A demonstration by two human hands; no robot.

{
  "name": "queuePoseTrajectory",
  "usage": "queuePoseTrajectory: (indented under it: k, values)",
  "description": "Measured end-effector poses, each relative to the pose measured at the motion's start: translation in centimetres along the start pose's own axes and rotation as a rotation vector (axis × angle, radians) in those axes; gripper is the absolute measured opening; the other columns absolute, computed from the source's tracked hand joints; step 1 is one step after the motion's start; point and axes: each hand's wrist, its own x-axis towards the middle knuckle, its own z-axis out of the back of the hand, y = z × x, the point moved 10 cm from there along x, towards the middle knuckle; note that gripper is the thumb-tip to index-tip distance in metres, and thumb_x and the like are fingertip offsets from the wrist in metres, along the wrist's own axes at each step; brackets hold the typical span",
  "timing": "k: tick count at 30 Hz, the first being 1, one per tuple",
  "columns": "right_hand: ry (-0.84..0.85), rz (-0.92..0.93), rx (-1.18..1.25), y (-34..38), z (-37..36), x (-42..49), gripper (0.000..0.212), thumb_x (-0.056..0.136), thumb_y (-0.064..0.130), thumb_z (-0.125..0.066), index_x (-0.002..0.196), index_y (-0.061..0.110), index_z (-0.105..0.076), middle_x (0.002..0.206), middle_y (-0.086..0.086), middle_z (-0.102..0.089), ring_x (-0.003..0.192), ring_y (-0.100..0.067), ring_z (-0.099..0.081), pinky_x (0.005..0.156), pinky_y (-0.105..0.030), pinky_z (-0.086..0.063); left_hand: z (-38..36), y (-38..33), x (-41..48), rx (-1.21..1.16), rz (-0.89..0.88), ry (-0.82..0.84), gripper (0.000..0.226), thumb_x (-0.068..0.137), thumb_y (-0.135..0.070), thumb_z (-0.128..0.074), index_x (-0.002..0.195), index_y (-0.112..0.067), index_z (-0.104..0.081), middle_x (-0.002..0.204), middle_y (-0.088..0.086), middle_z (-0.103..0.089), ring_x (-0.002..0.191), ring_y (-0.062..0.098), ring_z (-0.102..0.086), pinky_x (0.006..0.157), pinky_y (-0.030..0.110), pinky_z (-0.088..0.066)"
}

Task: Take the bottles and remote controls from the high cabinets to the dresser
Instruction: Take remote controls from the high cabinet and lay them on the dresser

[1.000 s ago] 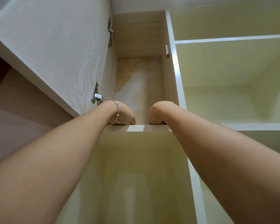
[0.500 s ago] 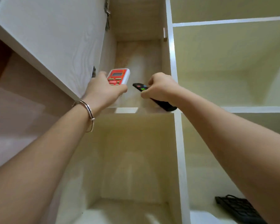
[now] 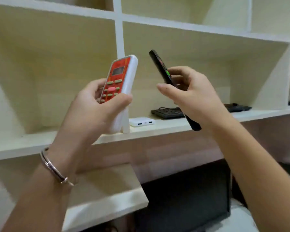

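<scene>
Red remote (image 3: 120,72), upright before the shelf (image 3: 157,128), is clasped in the left hand (image 3: 97,111); the right hand (image 3: 196,97) grips the slimmer black remote (image 3: 159,66) beside it, apart. On the shelf lie a keyboard (image 3: 167,113) and a smaller power bank (image 3: 141,121).

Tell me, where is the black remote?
The black remote is right of centre in the head view, gripped by the right hand, just right of the red remote that the left hand holds.
</scene>
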Motion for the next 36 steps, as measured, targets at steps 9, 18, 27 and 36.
queuePoseTrajectory:
  k: [9, 18, 27, 36]
  values:
    - [-0.171, -0.85, -0.431, -15.7, 7.8, -34.2, 0.052, 0.075, 0.016, -0.073, 0.122, 0.024, -0.054, 0.088, 0.008, -0.057, 0.079, -0.011, -0.054, 0.059, -0.006, -0.038, -16.8, 16.6, -27.4, -0.103, 0.563, 0.794, 0.042, 0.057, -0.038, -0.072, 0.092, -0.047, -0.051, 0.088, -0.029, -0.066, 0.082, 0.0, -0.065, 0.075, 0.024, -0.05]
    - [-0.511, -1.692, -0.57, -7.4, 13.7, -70.9, 0.055, 0.076, 0.014, -0.07, 0.128, 0.019, -0.051, 0.096, 0.001, -0.056, 0.086, -0.016, -0.05, 0.062, -0.023, -0.035, -21.4, 20.3, -52.9, 0.014, 0.799, 1.433, 0.054, 0.074, -0.012, -0.073, 0.113, -0.025, -0.037, 0.093, -0.003, -0.058, 0.076, 0.004, -0.056, 0.061, 0.018, -0.042]
    - [-0.883, -1.915, -0.63, 3.5, 17.7, -87.3, 0.053, 0.078, 0.016, -0.067, 0.128, 0.019, -0.05, 0.093, 0.002, -0.058, 0.075, -0.014, -0.055, 0.055, -0.018, -0.041, -27.2, 14.1, -64.9, 0.122, 0.635, 1.711, 0.059, 0.074, -0.014, -0.073, 0.124, -0.017, -0.041, 0.099, 0.001, -0.057, 0.082, 0.016, -0.057, 0.076, 0.03, -0.043]
    - [-1.251, -1.946, -0.697, 16.1, 28.5, -101.2, 0.056, 0.078, 0.017, -0.068, 0.13, 0.02, -0.047, 0.09, 0.005, -0.056, 0.082, -0.016, -0.055, 0.072, -0.03, -0.048, -37.1, -5.2, -80.7, -0.01, 0.309, 1.951, 0.058, 0.076, -0.011, -0.071, 0.125, -0.014, -0.04, 0.102, 0.002, -0.053, 0.08, 0.014, -0.054, 0.065, 0.022, -0.039]
